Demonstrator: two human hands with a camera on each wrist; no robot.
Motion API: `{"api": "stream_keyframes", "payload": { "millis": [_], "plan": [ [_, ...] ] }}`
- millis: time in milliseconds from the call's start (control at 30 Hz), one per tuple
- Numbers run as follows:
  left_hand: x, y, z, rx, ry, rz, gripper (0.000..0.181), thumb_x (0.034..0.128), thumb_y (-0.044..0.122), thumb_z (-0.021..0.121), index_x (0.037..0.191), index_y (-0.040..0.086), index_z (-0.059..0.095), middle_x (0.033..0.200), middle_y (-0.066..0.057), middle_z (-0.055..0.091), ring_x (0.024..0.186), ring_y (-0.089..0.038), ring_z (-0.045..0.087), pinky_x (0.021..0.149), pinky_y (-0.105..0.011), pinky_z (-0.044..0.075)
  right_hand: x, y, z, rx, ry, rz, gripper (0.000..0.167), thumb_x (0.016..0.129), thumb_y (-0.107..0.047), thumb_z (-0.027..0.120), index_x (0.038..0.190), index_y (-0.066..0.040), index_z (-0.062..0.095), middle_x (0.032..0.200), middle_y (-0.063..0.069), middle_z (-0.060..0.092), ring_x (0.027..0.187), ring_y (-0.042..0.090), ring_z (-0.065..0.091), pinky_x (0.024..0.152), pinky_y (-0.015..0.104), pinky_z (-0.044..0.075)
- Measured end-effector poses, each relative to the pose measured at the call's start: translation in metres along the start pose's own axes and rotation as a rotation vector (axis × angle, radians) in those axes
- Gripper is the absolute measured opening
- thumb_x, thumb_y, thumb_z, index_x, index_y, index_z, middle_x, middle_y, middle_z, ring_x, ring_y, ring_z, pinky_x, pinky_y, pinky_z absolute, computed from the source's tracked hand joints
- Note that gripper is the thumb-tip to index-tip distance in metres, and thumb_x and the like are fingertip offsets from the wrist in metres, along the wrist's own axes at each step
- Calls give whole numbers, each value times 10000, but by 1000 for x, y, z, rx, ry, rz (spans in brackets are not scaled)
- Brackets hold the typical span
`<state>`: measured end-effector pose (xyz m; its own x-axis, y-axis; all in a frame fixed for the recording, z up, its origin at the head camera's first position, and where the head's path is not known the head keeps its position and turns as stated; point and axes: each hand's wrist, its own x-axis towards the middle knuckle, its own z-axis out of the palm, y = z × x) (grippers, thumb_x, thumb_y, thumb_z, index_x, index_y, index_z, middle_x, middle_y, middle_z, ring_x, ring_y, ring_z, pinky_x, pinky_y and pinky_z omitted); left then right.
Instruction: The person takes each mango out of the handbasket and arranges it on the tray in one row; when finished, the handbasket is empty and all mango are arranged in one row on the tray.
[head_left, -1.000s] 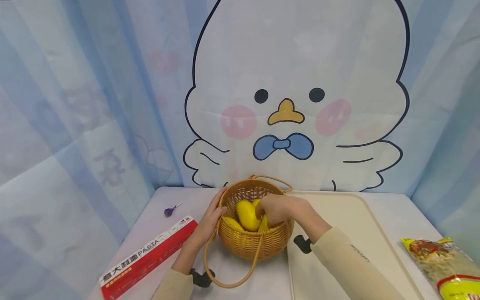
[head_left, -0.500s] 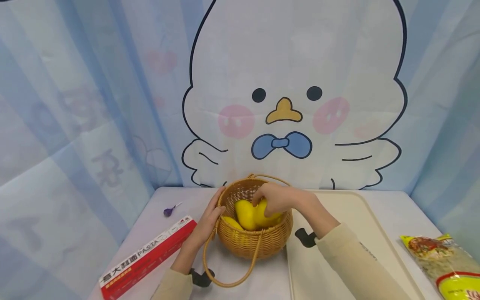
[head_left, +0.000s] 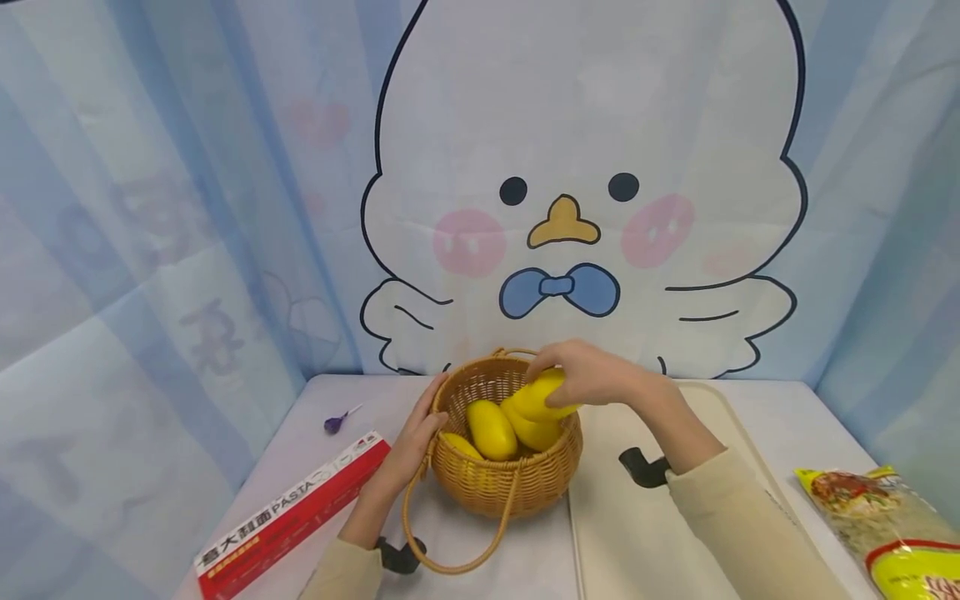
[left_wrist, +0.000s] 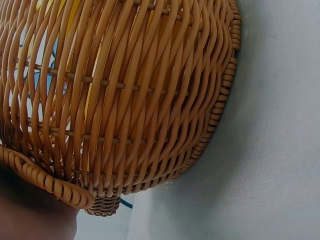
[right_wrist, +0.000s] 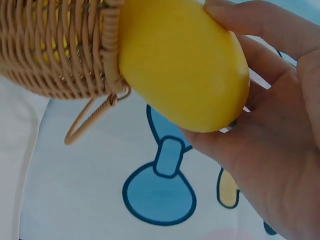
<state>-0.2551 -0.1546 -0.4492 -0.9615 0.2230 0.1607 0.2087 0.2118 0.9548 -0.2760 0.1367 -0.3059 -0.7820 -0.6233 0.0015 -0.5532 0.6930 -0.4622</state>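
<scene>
A wicker basket [head_left: 506,487] with yellow fruits inside stands mid-table in the head view; its weave [left_wrist: 135,100] fills much of the left wrist view. My left hand [head_left: 415,442] holds the basket's left rim, fingers on the outside and thumb at the edge. Over the basket's right side, my right hand [head_left: 588,375] grips a smooth yellow fruit [head_left: 543,396], raised to rim level. In the right wrist view the thumb and fingers of that hand [right_wrist: 280,110] wrap round the fruit [right_wrist: 185,65], beside the rim. A rounded yellow fruit [head_left: 492,431] lies below, among others.
A cream tray [head_left: 626,517] lies right of the basket, with a noodle bag [head_left: 888,521] beyond it. To the left are a red and white pasta box [head_left: 296,512] and a purple lollipop [head_left: 334,424]. A printed curtain [head_left: 585,100] hangs behind.
My right hand has risen out of the basket and moved right, lifting a yellow fruit it grips. My left hand has stayed at the rim.
</scene>
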Motion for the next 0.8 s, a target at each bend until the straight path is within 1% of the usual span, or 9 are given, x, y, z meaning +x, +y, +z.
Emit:
{"api": "stream_keyframes", "payload": {
  "millis": [200, 333, 433, 533, 667, 800],
  "plan": [
    [1, -1, -1, -2, -1, 2, 563, 1034, 247, 379, 1514, 496, 223, 1645, 138, 185, 1541, -221, 181, 1229, -601, 170, -14, 9, -8, 69, 44, 33, 378, 817, -132, 725, 1190, -186, 700, 1295, 22, 644, 1129, 243, 569, 916, 386, 544],
    [1, -1, -2, 9, 2, 11, 560, 1035, 252, 375, 1518, 490, 219, 1648, 133, 178, 1542, -220, 175, 1232, -597, 161, -19, 16, -9, 97, 48, 69, 410, 825, -149, 724, 1229, -201, 668, 1319, 30, 626, 1126, 248, 575, 933, 406, 555],
    [0, 0, -2, 12, 6, 11, 568, 1033, 247, 371, 1539, 452, 215, 1650, 122, 178, 1542, -230, 177, 1231, -600, 162, -23, 20, -9, 120, 46, 92, 450, 829, -159, 724, 1268, -207, 639, 1318, 53, 619, 1142, 278, 577, 918, 413, 571],
    [-1, 0, -1, 11, 9, 10, 573, 1032, 239, 368, 1555, 416, 215, 1650, 114, 184, 1542, -235, 180, 1230, -597, 166, -27, 24, -9, 150, 55, 105, 495, 828, -157, 717, 1307, -227, 611, 1300, 79, 612, 1145, 318, 581, 862, 401, 591],
    [-1, 0, 0, 10, 4, 17, 566, 1030, 255, 367, 1546, 432, 216, 1652, 110, 181, 1544, -234, 176, 1233, -591, 165, -35, 34, -8, 185, 97, 108, 511, 826, -163, 699, 1321, -238, 600, 1296, 93, 607, 1132, 336, 583, 811, 377, 595],
    [0, 0, 1, 6, -5, 21, 560, 1029, 265, 369, 1526, 472, 215, 1654, 113, 173, 1545, -235, 170, 1233, -594, 161, -45, 47, -6, 217, 160, 116, 498, 832, -164, 696, 1321, -200, 608, 1318, 93, 612, 1109, 324, 580, 811, 362, 582]
  ]
}}
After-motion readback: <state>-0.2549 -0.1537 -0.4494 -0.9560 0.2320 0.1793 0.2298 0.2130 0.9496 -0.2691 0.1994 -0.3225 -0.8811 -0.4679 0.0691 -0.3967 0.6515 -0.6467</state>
